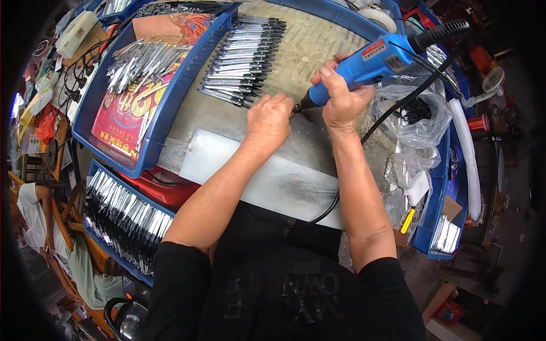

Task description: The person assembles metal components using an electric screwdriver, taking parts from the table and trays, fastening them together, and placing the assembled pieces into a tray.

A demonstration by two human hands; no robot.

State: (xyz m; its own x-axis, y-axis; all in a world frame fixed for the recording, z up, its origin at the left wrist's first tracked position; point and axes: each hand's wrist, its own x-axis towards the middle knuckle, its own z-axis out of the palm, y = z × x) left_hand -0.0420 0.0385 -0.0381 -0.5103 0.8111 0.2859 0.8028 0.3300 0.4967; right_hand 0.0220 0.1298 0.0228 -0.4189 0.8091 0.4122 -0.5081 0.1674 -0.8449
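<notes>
My right hand (345, 102) is wrapped around a blue electric screwdriver (364, 65). Its dark nose points down and left, with the tip meeting the fingers of my left hand (269, 120). Those left fingers are closed in a pinch low over the worktable; a small dark part shows at the screwdriver's tip, but what they hold is mostly hidden. Just beyond my left hand lies a neat row of slim silver pieces with black ends (242, 59). They are pen-like and lie side by side on the worktable (304, 34).
A blue tray (145, 153) at left holds loose silver strips (142, 65). Below it, another blue bin (122, 221) is packed with silver-and-black pieces. At right are clear plastic bags (415, 113), a yellow-handled tool (407, 220) and the screwdriver's black cable (392, 111). A white board (256, 173) lines the near edge.
</notes>
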